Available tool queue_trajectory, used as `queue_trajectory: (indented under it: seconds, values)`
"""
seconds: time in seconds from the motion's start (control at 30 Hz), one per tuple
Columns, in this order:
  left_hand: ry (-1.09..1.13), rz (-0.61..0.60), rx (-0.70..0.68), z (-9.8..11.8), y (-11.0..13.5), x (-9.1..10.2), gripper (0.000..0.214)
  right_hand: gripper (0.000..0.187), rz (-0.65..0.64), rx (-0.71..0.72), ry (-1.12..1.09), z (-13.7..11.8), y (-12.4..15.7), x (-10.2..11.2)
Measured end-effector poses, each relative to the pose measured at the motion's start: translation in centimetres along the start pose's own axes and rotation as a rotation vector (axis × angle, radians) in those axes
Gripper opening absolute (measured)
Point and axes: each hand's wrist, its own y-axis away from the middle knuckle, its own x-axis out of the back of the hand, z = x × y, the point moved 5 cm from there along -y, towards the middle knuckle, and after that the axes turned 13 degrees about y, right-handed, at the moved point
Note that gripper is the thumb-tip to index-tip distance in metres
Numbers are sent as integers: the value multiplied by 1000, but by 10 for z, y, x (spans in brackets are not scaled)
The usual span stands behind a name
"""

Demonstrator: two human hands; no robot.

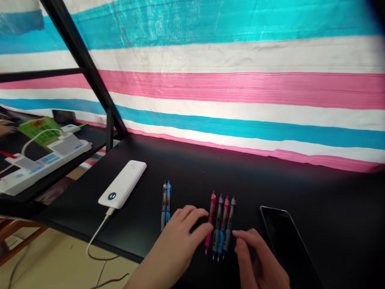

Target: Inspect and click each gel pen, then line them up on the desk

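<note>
Several click pens [221,222] lie side by side on the black table [192,168], red, grey and blue ones with tips pointing toward me. My left hand [183,233] rests on the table just left of this group, its fingertips touching the red pen at the left side. My right hand [255,253] sits just right of the group, fingers curled near the outermost grey pen. Neither hand grips a pen. Two more pens [166,202], one grey and one blue, lie together further left.
A white power bank [123,184] with a cable lies at the left. A dark phone [285,241] lies face up at the right. A second table at far left bears a power strip [42,162] and green paper [40,128]. A striped tarp hangs behind.
</note>
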Motion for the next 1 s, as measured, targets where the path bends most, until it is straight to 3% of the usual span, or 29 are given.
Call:
queue_trajectory:
  seconds: [0.07,0.27,0.4,0.6,0.73,0.83,1.0]
  values:
    - [-88,-76,-78,2,-6,-13,37,13,19,-7,10,1,1,3]
    - [-227,-72,-96,-11,-13,-23,27,15,19,19,-2,3,3,5]
    - [-260,-38,-108,-14,-14,-18,20,17,-83,51,-29,2,0,-1]
    - [-162,108,-147,-6,-11,-1,36,18,-231,108,-9,2,-4,-10]
    - [-137,158,-172,4,-11,8,35,25,-316,164,-21,2,-5,-13]
    - [-136,172,-186,9,-11,10,34,20,-376,197,-38,3,-4,-15]
    - [-194,196,-228,12,-12,9,27,19,-350,322,-29,5,-3,-14]
